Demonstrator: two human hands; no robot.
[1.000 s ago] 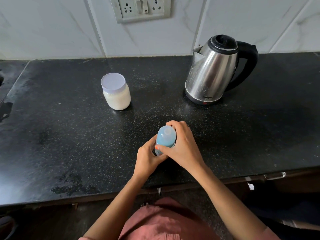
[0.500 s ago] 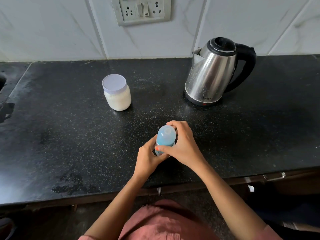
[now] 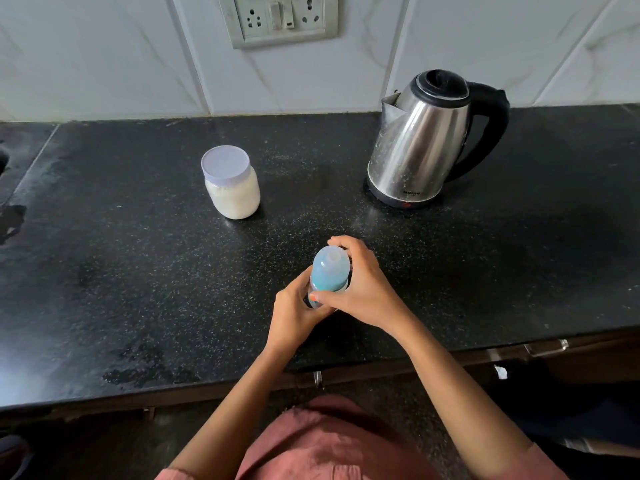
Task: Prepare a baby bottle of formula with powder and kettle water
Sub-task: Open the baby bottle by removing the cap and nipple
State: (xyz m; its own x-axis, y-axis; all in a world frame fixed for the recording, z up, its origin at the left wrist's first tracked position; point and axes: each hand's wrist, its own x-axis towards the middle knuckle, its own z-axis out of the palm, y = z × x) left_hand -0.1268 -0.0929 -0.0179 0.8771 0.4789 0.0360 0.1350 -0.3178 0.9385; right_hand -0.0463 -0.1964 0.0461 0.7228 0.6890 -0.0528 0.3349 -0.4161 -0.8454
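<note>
A baby bottle (image 3: 329, 271) with a pale blue translucent cap stands upright on the black counter (image 3: 138, 271), near its front edge. My left hand (image 3: 296, 311) grips the bottle's lower body, which it mostly hides. My right hand (image 3: 363, 285) curls round the cap and collar from the right, thumb across the front. A jar of white formula powder (image 3: 232, 183) with a white lid stands behind and to the left. The steel kettle (image 3: 422, 140) with a black lid and handle sits at the back right, spout pointing left.
A wall socket and switch plate (image 3: 282, 19) is on the white tiled wall above. Wet smears (image 3: 145, 368) mark the counter's front left. The counter's front edge (image 3: 450, 355) runs below my wrists, with a metal drawer handle (image 3: 545, 348) under it.
My hands and the bottle stay in the same place with the same grip. Only the camera has tilted down slightly.
</note>
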